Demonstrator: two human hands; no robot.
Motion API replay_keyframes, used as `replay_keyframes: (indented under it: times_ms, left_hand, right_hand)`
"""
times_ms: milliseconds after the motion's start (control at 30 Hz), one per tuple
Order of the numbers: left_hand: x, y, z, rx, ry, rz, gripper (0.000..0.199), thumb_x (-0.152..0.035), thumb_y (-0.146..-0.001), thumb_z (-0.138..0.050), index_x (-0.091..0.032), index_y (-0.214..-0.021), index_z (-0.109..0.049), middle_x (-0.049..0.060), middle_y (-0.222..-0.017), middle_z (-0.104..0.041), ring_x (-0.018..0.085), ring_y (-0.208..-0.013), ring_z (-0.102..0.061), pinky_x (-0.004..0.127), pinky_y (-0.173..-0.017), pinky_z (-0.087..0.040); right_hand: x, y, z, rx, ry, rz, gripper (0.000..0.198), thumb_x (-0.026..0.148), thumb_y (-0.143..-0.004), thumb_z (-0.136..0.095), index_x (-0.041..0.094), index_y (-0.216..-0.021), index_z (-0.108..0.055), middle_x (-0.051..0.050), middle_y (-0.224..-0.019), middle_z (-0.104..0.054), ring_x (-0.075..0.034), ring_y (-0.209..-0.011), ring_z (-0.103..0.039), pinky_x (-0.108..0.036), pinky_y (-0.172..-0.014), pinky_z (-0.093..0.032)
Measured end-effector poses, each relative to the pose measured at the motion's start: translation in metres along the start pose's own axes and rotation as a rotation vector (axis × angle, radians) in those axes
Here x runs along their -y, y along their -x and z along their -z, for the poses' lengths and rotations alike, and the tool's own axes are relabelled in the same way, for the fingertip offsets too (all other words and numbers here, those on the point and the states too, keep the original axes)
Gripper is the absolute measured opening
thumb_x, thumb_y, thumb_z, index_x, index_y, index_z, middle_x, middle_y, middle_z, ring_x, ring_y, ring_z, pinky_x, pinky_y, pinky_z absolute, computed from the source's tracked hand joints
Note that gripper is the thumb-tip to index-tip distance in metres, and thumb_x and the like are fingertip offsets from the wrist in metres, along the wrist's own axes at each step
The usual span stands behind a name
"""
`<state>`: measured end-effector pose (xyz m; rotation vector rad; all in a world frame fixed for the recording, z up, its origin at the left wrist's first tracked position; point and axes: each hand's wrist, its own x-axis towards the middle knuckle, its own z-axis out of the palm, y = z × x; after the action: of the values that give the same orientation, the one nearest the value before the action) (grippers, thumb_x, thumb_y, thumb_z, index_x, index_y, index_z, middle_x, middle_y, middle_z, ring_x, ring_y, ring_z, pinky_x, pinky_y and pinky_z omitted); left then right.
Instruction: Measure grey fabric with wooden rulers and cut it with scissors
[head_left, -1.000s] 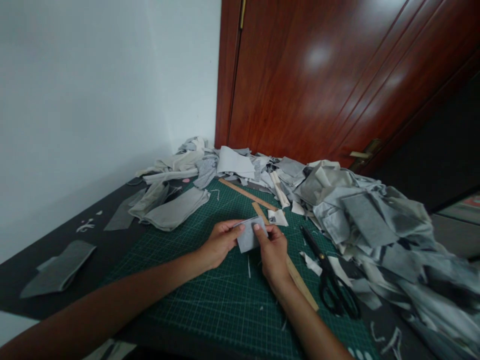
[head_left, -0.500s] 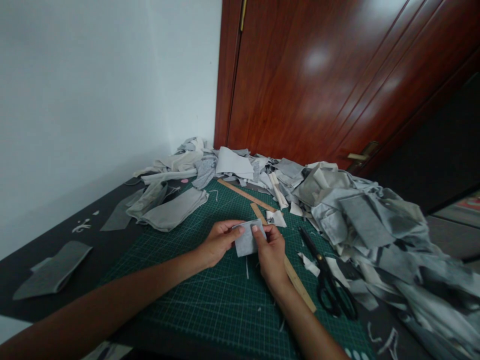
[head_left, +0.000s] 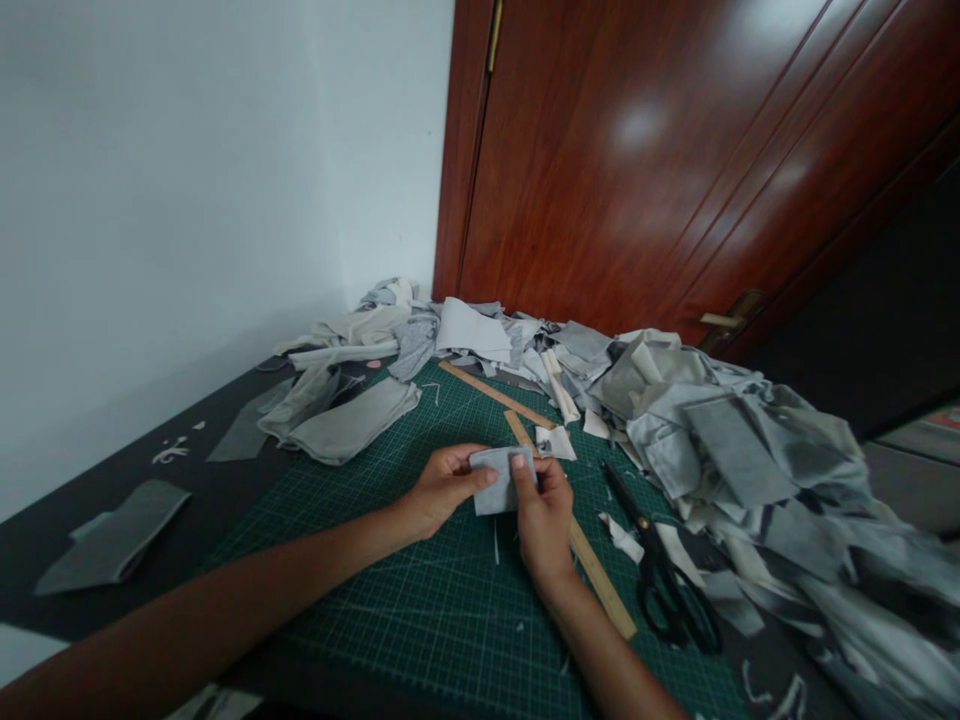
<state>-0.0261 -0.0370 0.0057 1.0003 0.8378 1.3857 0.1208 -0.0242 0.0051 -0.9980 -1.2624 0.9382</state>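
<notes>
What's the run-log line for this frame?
left hand: gripping grey cloth piece | right hand: same piece, thumb on its face | beneath: green gridded mat | scissors: lying to the right, not held

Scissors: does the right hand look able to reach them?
Probably yes: the scissors lie to the right of the right hand, handles uncovered, only a wooden strip and scrap between. But it holds the cloth, so may need to let go.
</notes>
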Motion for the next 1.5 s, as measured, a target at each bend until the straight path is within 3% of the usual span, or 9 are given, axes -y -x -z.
replay_keyframes:
  times_ms: [200,300,567,967,1167,1367,1500]
  left_hand:
    - [0.004,0.001,-0.003,0.055,0.003,-0.022,0.069,-0.023,-0.055,-0.095,-0.015,-0.117,-0.064,0.006,-0.098,-0.073,0.018,-0.080,-0.066,0.028,-0.072,-0.050]
    - [0.009,0.003,-0.004,0.015,-0.032,-0.066,0.070,-0.021,-0.058,-0.093,-0.019,-0.120,-0.059,0.004,-0.098,-0.072,0.019,-0.085,-0.066,0.028,-0.075,-0.050]
    - [0.009,-0.001,0.002,-0.017,-0.166,-0.071,0.036,-0.041,-0.070,-0.085,-0.016,-0.085,-0.063,-0.002,-0.070,-0.061,0.012,-0.062,-0.053,0.022,-0.057,-0.040]
    - [0.004,0.000,0.003,-0.038,-0.291,-0.065,0.049,-0.060,-0.075,-0.076,-0.016,-0.064,-0.056,-0.005,-0.057,-0.047,0.009,-0.053,-0.038,0.021,-0.049,-0.030]
    - [0.004,0.001,0.004,-0.048,-0.172,0.001,0.058,-0.069,-0.079,-0.067,-0.016,-0.059,-0.055,-0.002,-0.055,-0.047,0.011,-0.053,-0.040,0.024,-0.051,-0.035]
    - [0.002,-0.001,0.003,-0.068,-0.155,-0.018,0.059,-0.069,-0.078,-0.069,-0.016,-0.058,-0.056,-0.002,-0.054,-0.049,0.011,-0.051,-0.041,0.024,-0.051,-0.035]
    - [-0.001,0.000,0.002,-0.074,-0.140,-0.029,0.058,-0.069,-0.078,-0.070,-0.015,-0.059,-0.058,-0.002,-0.055,-0.051,0.011,-0.052,-0.042,0.024,-0.050,-0.035]
  right_hand:
    - [-0.001,-0.001,0.001,0.011,0.025,0.030,0.034,0.053,-0.088,-0.067,0.020,-0.080,-0.063,0.000,-0.075,-0.065,-0.019,-0.070,-0.056,-0.032,-0.069,-0.045]
    - [-0.001,-0.001,0.001,0.021,0.030,0.021,0.034,0.053,-0.088,-0.067,0.020,-0.080,-0.063,-0.001,-0.075,-0.066,-0.019,-0.070,-0.057,-0.032,-0.070,-0.045]
    - [-0.004,0.000,-0.001,0.005,0.075,0.012,0.035,0.053,-0.088,-0.066,0.020,-0.078,-0.062,0.001,-0.071,-0.062,-0.018,-0.067,-0.054,-0.030,-0.064,-0.042]
    - [-0.003,0.001,-0.001,0.015,0.012,0.020,0.027,0.046,-0.089,-0.067,0.020,-0.085,-0.062,0.001,-0.075,-0.061,-0.017,-0.069,-0.053,-0.030,-0.063,-0.042]
    - [-0.001,0.002,-0.002,0.001,0.019,0.055,0.027,0.046,-0.090,-0.065,0.021,-0.083,-0.060,0.001,-0.075,-0.060,-0.017,-0.069,-0.054,-0.030,-0.064,-0.043]
    - [-0.005,0.001,-0.005,0.016,-0.163,-0.051,0.040,0.048,-0.085,-0.071,0.024,-0.111,-0.052,0.004,-0.075,-0.059,-0.017,-0.063,-0.055,-0.028,-0.056,-0.044]
    - [-0.005,-0.001,-0.005,0.018,-0.166,-0.084,0.043,0.049,-0.083,-0.073,0.022,-0.111,-0.055,0.004,-0.071,-0.059,-0.015,-0.058,-0.052,-0.027,-0.053,-0.041]
